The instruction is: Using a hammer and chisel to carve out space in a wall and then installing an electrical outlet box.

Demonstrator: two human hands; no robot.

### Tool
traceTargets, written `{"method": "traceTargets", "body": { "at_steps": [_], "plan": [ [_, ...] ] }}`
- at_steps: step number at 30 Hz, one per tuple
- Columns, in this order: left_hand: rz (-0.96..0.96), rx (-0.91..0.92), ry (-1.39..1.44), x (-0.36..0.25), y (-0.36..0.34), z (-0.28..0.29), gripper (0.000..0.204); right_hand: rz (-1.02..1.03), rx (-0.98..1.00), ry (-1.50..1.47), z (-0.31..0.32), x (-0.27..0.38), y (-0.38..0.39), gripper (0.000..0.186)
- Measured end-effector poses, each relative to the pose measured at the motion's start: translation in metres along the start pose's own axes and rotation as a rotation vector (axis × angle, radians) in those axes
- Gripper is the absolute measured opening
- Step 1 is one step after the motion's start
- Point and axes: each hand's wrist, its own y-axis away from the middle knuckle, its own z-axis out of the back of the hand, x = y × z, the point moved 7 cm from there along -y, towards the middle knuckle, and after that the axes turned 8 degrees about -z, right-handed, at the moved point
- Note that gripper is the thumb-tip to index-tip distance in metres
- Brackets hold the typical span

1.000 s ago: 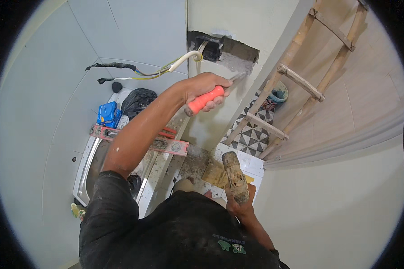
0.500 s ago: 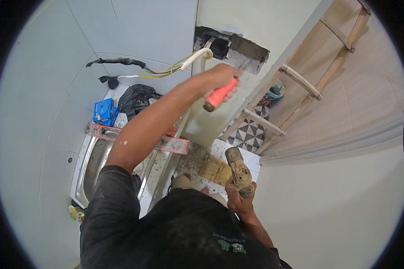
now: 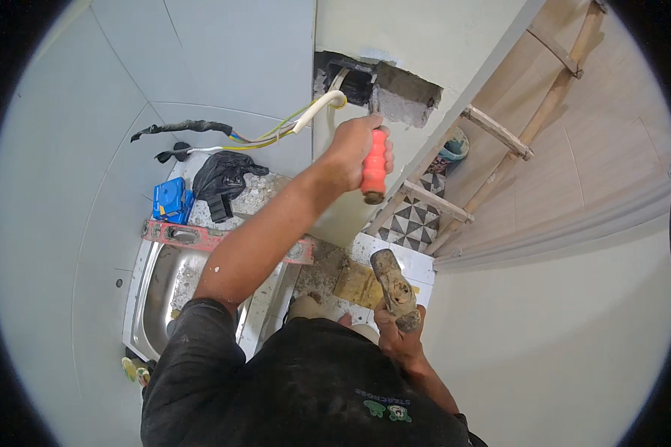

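Note:
My left hand (image 3: 350, 151) is wrapped round the bright pink-orange grip of a chisel (image 3: 374, 167). Its blade points up at a rough recess (image 3: 406, 98) cut in the pale wall, by the edge beside a black box (image 3: 356, 86) set in the opening. Whether the tip presses on the wall I cannot tell. From the box come a thick white conduit (image 3: 322, 106) and coloured wires, whose ends are wrapped in black tape. Lower down, close to my body, my right hand (image 3: 399, 339) grips a hammer with a worn, plaster-crusted head (image 3: 395, 287); its handle is mostly hidden.
A red spirit level (image 3: 300, 251) lies across the steel sink (image 3: 150, 305). Behind it, a blue box (image 3: 170, 201) and a black plastic bag (image 3: 222, 173) sit on the debris-strewn counter. Right of the wall edge lean a wooden ladder (image 3: 499, 132) and a bucket (image 3: 458, 143).
My left hand has turned the chisel more upright and brought it against or near the recess's edge. The right hand with the hammer has hardly moved.

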Motion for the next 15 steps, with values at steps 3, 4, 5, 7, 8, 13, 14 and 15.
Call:
{"method": "traceTargets", "body": {
  "at_steps": [3, 4, 5, 7, 8, 13, 14, 15],
  "plan": [
    [-0.022, -0.063, 0.289, 0.014, 0.017, -0.019, 0.024, 0.023, 0.001, 0.044, 0.003, -0.001, 0.005, 0.018],
    [-0.025, 0.026, 0.352, 0.021, 0.030, -0.029, 0.022, 0.060, -0.005, 0.089, 0.005, 0.000, 0.005, 0.017],
    [-0.027, 0.115, 0.414, 0.024, 0.036, -0.039, 0.021, 0.064, -0.013, 0.086, 0.007, 0.003, 0.002, 0.017],
    [-0.138, 0.153, 0.374, 0.018, 0.031, -0.038, 0.020, 0.131, -0.060, 0.043, 0.012, 0.016, 0.003, 0.016],
    [-0.250, 0.191, 0.339, 0.009, 0.027, -0.038, 0.019, 0.127, -0.061, 0.036, 0.014, 0.016, 0.003, 0.016],
    [0.070, 0.030, 0.264, 0.020, 0.006, -0.037, 0.022, 0.102, -0.050, 0.086, 0.023, 0.010, 0.010, 0.017],
    [0.117, 0.066, 0.186, 0.031, 0.009, -0.036, 0.023, 0.103, -0.048, 0.083, 0.022, 0.009, 0.010, 0.017],
    [0.120, 0.069, 0.187, 0.031, 0.013, -0.036, 0.023, 0.117, -0.074, 0.061, 0.025, 0.008, 0.010, 0.018]
  ]
}}
